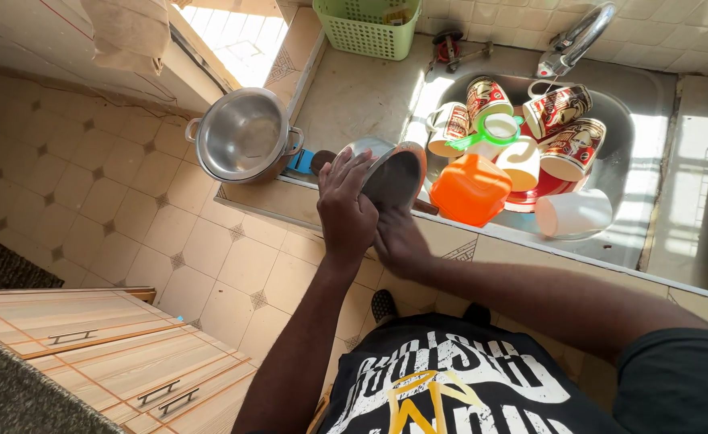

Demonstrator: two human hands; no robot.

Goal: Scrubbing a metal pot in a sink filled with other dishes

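Left hand: I am seeing my left hand (344, 201) spreading its fingers (339, 165) flat over the back of a small steel bowl (390, 173), wrapping the rim rather than pinching it.
Right hand: my right hand (398, 237) is cupping the same bowl from underneath; its fingers are hidden behind the metal, so I cannot tell how far they are curling.
Bowl position: I am holding it tilted, nearly on edge, above the front lip of the counter (346, 100), just left of the sink (639, 112), with tiled floor (129, 209) directly below part of it.
Slip risk: I am judging the bowl could slide out, since the metal looks smooth and possibly wet, and neither hand is showing a firm clamp.
Drop path: if it goes, I am expecting it to be falling either onto the floor or onto the crockery.
Sink pile: patterned mugs (559, 108), a white cup (572, 213), an orange plastic container (470, 189) and a green strainer (491, 128) are crowding the basin, so any knock could be chipping something.
Pot: a steel pot (245, 133) is sitting at the counter corner, near my left elbow's sweep; I am judging a careless swing could be nudging it off.
Glare: sunlight is washing out the counter, hiding any puddles.
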